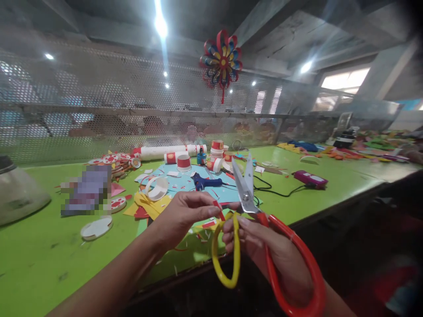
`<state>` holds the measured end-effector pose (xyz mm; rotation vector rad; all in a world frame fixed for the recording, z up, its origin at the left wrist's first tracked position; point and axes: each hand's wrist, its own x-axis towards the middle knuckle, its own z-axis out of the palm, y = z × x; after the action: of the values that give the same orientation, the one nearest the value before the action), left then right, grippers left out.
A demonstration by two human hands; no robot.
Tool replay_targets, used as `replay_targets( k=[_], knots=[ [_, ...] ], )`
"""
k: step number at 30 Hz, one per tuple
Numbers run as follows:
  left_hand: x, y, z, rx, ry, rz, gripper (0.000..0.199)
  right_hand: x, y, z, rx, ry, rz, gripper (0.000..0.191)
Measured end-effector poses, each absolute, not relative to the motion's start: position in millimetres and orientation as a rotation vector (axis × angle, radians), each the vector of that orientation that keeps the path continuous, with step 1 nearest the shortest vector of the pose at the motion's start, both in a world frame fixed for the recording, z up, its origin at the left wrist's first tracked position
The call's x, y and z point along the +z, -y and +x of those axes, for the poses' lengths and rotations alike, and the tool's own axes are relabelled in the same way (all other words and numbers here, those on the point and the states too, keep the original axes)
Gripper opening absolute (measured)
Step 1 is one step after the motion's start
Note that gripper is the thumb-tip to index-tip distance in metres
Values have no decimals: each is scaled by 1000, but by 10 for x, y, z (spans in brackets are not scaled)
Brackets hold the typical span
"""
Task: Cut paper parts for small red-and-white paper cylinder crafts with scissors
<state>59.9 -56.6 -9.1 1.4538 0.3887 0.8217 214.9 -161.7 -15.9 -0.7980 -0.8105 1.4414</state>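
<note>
scissors [243,190]: right of the glue gun [207,182], hooked over our right hand [284,253], blades parted and aimed away from us, probably so our fingertips are free
yellow loop [236,255]: nearer us than the glue gun, top end up by the red strip [218,209], likely so we can see both
left hand [188,211]: thumb and fingertips pinching the strip, no gap
right hand: thumb and fingers pressed together on the loop's top

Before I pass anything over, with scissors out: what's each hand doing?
Left hand: closed, pinching a small red strip.
Right hand: closed, holding a yellow loop and red-handled scissors.
</note>
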Motion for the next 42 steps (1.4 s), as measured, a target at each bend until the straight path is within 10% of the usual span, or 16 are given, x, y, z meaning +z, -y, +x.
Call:
replay_targets(
  k=[15,31,42],
  knots=[
    [-76,599,579,760,-213,1553,10,-95,1591,2002,1404,668,-642,30],
    [-121,668,678,907,-524,1373,14,-189,1458,1878,341,1136,-1103,22],
    [21,475,578,1138,-561,1081,11,-280,1829,2061,790,1412,-1276,28]
  ],
)
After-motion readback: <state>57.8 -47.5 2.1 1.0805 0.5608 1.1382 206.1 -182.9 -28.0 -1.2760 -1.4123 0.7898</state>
